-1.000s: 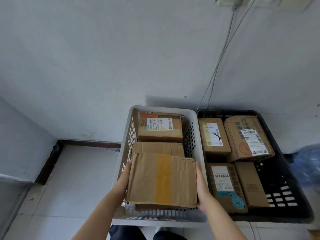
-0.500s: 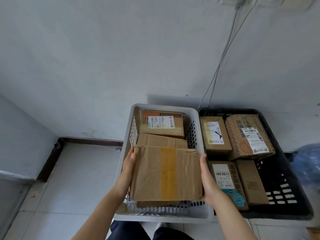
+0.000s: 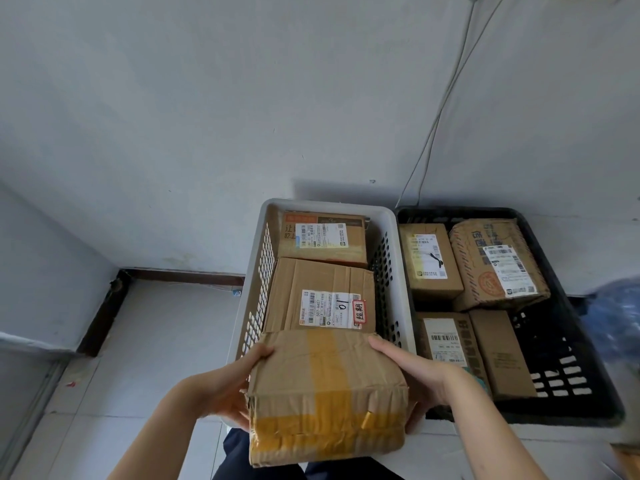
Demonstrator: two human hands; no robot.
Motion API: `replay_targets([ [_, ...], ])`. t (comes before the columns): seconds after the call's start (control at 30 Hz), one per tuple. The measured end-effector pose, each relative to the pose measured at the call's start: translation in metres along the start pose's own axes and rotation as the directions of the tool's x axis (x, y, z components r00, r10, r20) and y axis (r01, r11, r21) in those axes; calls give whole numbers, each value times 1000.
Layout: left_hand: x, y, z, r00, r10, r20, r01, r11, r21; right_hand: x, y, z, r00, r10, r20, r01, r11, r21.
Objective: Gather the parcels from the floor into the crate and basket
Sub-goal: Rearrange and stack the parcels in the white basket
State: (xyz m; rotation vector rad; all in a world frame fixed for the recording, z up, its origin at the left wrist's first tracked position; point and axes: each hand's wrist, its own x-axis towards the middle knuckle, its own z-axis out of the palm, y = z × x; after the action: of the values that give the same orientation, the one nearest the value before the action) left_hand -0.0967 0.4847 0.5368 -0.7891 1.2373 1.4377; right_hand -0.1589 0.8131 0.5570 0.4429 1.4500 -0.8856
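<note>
Over the near end of the white basket (image 3: 255,289), seen from the head camera: gripping a taped parcel (image 3: 329,393) from both sides, left hand (image 3: 225,386) on its left flank, right hand (image 3: 412,372) on its right. Held tilted, near face turned up toward the camera, far edge overlapping the near edge of the labelled parcel (image 3: 322,296) already lying in the basket. Touching it or just above it: cannot tell. Beyond that, one more boxed parcel (image 3: 323,237) against the basket's far wall. Just beside, to the right, four parcels (image 3: 429,261) in the black crate (image 3: 457,213), with bare grid floor at its near right corner.

Judged to be the placing step: parcel brought to the basket, not yet set down. Calls next for levelling the box and lowering it into the gap at the near end or, failing room there, onto the labelled parcel. Then sliding both hands out without catching the perforated walls. Tight fit likely, given a box nearly as wide as the basket.

Left thumb (image 3: 259,355) laid over the top left edge, remaining fingers tucked under the box and out of sight. Right fingers (image 3: 384,346) stretched along the top right edge toward the far corner, the rest wrapped beneath the near corner. Neither hand spread wide, both clamped on cardboard, holding nothing else.
</note>
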Motion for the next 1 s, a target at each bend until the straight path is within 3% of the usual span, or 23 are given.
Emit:
replay_targets([
  [0.17,5,13,-1,989,-126,-83,140,971,193,9,2,-1,997,78,28,-79,997,14],
  [0.3,6,34,-3,976,-201,-85,218,902,372,18,-2,-9,990,134,37,-133,990,-42],
  [0.5,19,64,3,940,-271,-208,341,767,543,32,-14,-8,982,183,52,-179,982,-68],
  [0.6,19,64,3,949,-251,-193,313,835,452,29,-20,-8,982,182,56,-176,979,-99],
  [0.67,18,57,5,981,-162,-102,183,954,238,28,-21,-8,980,197,26,-193,974,-116],
  [0.73,20,50,10,995,-70,-75,73,997,35,28,-23,-8,978,209,-8,-209,972,-109],
  [1.0,32,43,9,979,-13,-203,5,999,-39,34,-31,-8,968,238,-85,-248,959,-140],
])
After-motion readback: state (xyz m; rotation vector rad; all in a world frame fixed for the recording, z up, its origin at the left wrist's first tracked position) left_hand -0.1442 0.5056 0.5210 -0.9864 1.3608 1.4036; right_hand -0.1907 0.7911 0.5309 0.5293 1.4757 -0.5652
